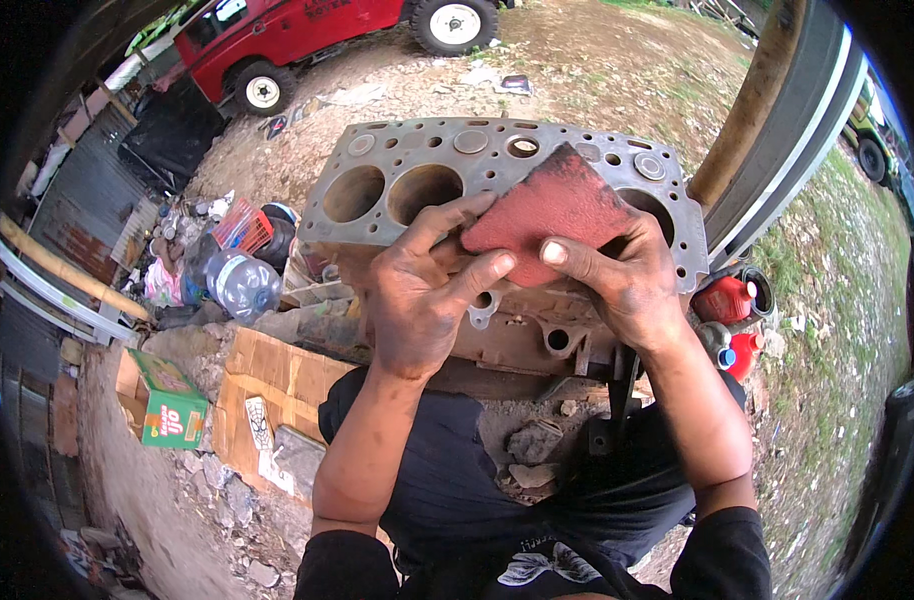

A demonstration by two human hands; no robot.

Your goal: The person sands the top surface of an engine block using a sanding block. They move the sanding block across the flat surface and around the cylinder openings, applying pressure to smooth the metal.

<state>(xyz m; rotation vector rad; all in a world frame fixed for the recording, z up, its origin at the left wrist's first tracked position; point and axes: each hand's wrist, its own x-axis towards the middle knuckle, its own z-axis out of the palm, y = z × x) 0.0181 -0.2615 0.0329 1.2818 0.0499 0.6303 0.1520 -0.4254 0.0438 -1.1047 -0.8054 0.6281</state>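
Both hands hold a worn piece of red sandpaper (549, 212) with dark, frayed edges. My left hand (412, 300) pinches its left side between thumb and fingers. At its lower right, my right hand (635, 285) grips it, the thumb pressed on the red face. The sandpaper is held above an engine block (492, 168), whose grey flat top has large round cylinder bores and several smaller holes. Part of the deck and the bores on the right lie hidden behind the sandpaper and my right hand. Whether the sandpaper touches the block, I cannot tell.
A green box (177, 408) and flattened cardboard (267, 375) lie on the left. A clear plastic bottle (245, 283) rests among clutter. Red bottles (724, 298) stand right of the block, near a post (747, 110). A red vehicle (307, 35) is parked beyond.
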